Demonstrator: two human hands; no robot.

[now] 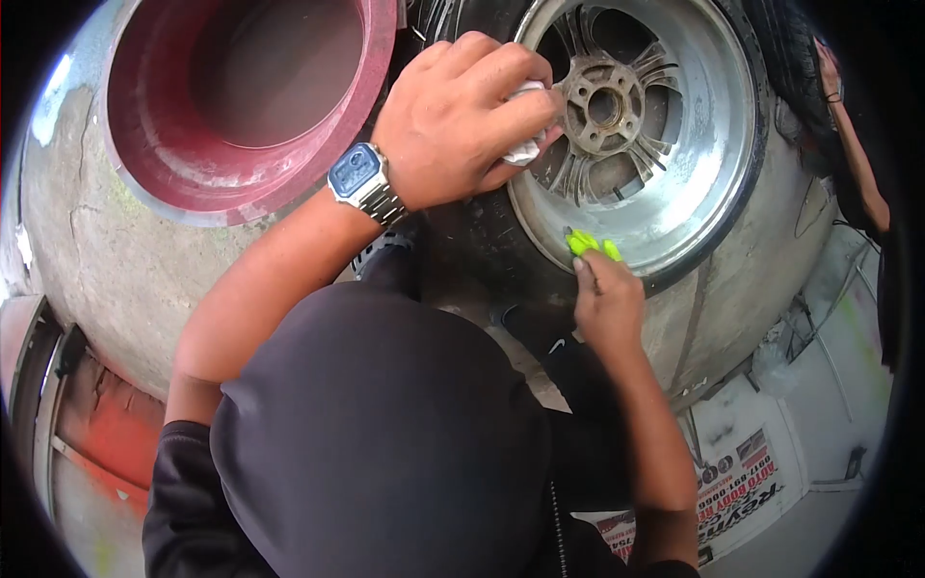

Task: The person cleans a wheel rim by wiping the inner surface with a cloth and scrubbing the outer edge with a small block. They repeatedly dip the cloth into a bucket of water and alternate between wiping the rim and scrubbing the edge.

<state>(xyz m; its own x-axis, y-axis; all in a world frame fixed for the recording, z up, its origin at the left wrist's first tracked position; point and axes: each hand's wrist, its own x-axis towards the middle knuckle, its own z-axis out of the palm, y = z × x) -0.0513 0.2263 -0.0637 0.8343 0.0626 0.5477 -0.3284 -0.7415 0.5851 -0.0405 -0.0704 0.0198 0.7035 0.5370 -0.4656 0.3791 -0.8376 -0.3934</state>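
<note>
My left hand (462,120), with a metal-banded watch (356,173) on the wrist, is closed round a crumpled white cloth (527,144). It sits over the left edge of a silver alloy wheel (694,144) fitted with a black tyre (487,236). Several bolt holes circle the hub (602,106) in the middle of the wheel. Lower down, my right hand (612,299) pinches a bright yellow-green, lumpy piece (593,244) at the wheel's lower rim. What that piece is made of I cannot tell.
A dark red round rim (231,183) lies at the upper left on the concrete floor (87,241). Black cloth (385,433) fills the lower middle. Another person's arm (858,154) shows at the far right. A printed sign (742,491) lies at the lower right.
</note>
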